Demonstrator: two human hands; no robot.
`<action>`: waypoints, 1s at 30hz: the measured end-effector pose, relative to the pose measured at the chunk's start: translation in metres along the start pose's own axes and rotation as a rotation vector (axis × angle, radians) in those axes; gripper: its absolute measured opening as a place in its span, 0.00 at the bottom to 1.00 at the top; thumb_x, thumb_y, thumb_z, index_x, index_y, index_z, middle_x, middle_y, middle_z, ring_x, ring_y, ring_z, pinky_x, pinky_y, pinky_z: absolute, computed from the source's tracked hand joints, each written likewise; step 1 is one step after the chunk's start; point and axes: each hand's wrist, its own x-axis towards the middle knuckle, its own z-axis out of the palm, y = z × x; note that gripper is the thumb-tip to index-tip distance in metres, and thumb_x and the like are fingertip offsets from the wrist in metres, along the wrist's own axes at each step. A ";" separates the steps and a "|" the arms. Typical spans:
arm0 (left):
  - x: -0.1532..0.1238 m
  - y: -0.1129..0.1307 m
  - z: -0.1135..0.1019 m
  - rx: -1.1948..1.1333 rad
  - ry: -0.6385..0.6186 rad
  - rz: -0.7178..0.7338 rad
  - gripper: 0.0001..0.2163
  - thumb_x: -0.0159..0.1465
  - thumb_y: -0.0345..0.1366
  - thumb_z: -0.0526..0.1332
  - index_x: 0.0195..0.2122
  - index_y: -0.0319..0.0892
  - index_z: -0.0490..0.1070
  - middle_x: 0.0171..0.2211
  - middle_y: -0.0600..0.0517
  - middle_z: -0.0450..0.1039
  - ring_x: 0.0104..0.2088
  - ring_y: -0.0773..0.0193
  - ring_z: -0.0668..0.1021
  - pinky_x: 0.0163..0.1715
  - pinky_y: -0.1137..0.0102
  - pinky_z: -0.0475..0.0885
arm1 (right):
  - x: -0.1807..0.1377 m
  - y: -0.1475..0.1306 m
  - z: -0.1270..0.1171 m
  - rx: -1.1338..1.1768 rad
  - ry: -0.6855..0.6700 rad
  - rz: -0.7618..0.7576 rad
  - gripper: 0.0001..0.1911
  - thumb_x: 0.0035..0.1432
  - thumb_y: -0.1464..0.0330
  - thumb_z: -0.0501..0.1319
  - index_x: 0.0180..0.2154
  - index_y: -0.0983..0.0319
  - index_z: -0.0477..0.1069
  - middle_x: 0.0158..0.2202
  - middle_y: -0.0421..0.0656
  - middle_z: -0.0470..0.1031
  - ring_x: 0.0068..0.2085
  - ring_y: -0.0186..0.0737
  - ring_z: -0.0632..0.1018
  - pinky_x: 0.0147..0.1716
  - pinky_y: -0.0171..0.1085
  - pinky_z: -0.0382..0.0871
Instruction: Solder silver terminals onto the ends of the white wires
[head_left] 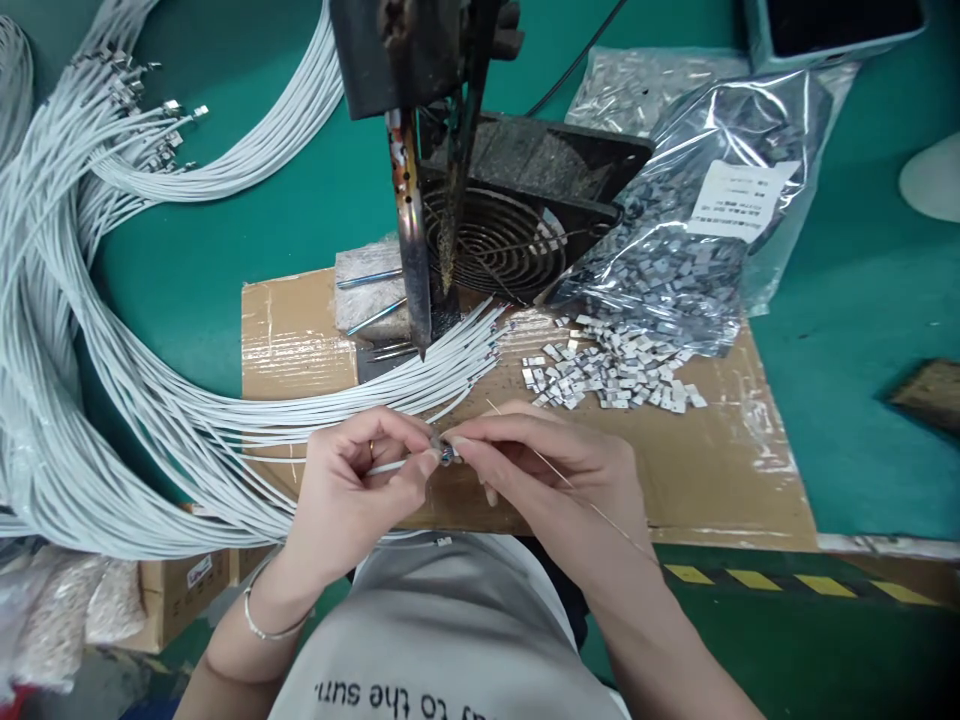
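Between thumb and forefinger, my left hand pinches the end of a white cable, where small coloured wires show. My right hand meets it fingertip to fingertip, pinching a small metal connector piece at that cable end; its exact fit on the wires is hidden by the fingers. A thin strand of solder wire runs across the right hand toward the wrist. Just beyond both hands lie a fan of white cable ends and a heap of small silvery connector pieces.
A soldering iron hangs tip down above the cables, its stand overhead. Behind it are a black fan and a plastic bag of metal parts. Cardboard covers the work area. Thick bundles of white cable fill the left.
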 end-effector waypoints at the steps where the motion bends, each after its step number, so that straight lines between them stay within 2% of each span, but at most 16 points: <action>1: 0.000 0.001 0.000 -0.007 -0.005 0.004 0.06 0.64 0.31 0.71 0.30 0.42 0.78 0.29 0.52 0.79 0.23 0.70 0.64 0.23 0.73 0.58 | 0.000 0.000 -0.001 0.006 -0.012 0.018 0.10 0.62 0.74 0.73 0.36 0.52 0.90 0.29 0.38 0.80 0.23 0.30 0.72 0.19 0.30 0.65; 5: 0.000 0.002 0.000 -0.027 -0.014 0.017 0.06 0.63 0.29 0.71 0.29 0.41 0.77 0.31 0.51 0.80 0.23 0.72 0.64 0.22 0.74 0.58 | -0.001 -0.001 -0.005 0.034 -0.066 0.071 0.09 0.63 0.73 0.73 0.37 0.52 0.90 0.30 0.39 0.81 0.24 0.30 0.73 0.21 0.30 0.66; 11: 0.000 0.000 0.001 -0.019 0.000 0.013 0.06 0.63 0.29 0.71 0.29 0.41 0.77 0.30 0.51 0.80 0.23 0.72 0.61 0.22 0.74 0.56 | 0.000 0.000 -0.006 0.030 -0.063 0.085 0.07 0.63 0.71 0.74 0.37 0.53 0.90 0.30 0.41 0.81 0.24 0.32 0.72 0.21 0.32 0.66; 18: 0.000 -0.001 0.002 -0.022 0.015 0.024 0.07 0.62 0.29 0.71 0.29 0.42 0.77 0.32 0.50 0.81 0.24 0.71 0.64 0.22 0.73 0.57 | -0.001 0.004 -0.005 -0.002 -0.062 0.068 0.05 0.65 0.69 0.73 0.37 0.54 0.89 0.31 0.40 0.80 0.24 0.32 0.72 0.21 0.33 0.66; 21: 0.000 0.001 0.004 -0.038 0.022 0.025 0.07 0.62 0.28 0.71 0.28 0.42 0.76 0.32 0.51 0.81 0.24 0.72 0.65 0.22 0.74 0.58 | -0.003 0.006 -0.005 -0.091 -0.065 0.001 0.05 0.68 0.69 0.72 0.39 0.54 0.88 0.32 0.39 0.80 0.25 0.32 0.72 0.23 0.33 0.69; 23: 0.001 0.002 0.005 -0.042 0.032 0.029 0.07 0.61 0.27 0.71 0.27 0.42 0.76 0.32 0.51 0.81 0.24 0.71 0.67 0.22 0.75 0.59 | -0.006 0.007 -0.006 -0.216 -0.058 -0.080 0.08 0.74 0.68 0.66 0.44 0.54 0.86 0.34 0.39 0.79 0.27 0.33 0.74 0.28 0.35 0.73; 26: 0.003 0.004 0.006 -0.026 0.068 0.039 0.07 0.60 0.26 0.71 0.27 0.42 0.77 0.32 0.51 0.82 0.25 0.70 0.69 0.22 0.75 0.61 | -0.010 0.009 -0.008 -0.416 -0.011 -0.181 0.17 0.81 0.67 0.54 0.59 0.55 0.80 0.37 0.41 0.77 0.31 0.36 0.77 0.36 0.38 0.76; 28: 0.006 0.005 0.007 -0.020 0.096 0.045 0.07 0.59 0.26 0.71 0.27 0.42 0.77 0.32 0.51 0.82 0.25 0.70 0.69 0.22 0.75 0.62 | -0.013 0.010 -0.009 -0.469 0.010 -0.203 0.20 0.81 0.69 0.51 0.66 0.55 0.72 0.35 0.39 0.76 0.31 0.36 0.76 0.37 0.38 0.75; 30: 0.008 0.006 0.007 -0.019 0.122 0.053 0.06 0.58 0.26 0.71 0.26 0.42 0.77 0.32 0.50 0.82 0.24 0.71 0.69 0.21 0.75 0.63 | -0.015 0.009 -0.009 -0.464 -0.005 -0.183 0.23 0.80 0.71 0.51 0.71 0.53 0.65 0.32 0.36 0.75 0.28 0.36 0.75 0.34 0.36 0.73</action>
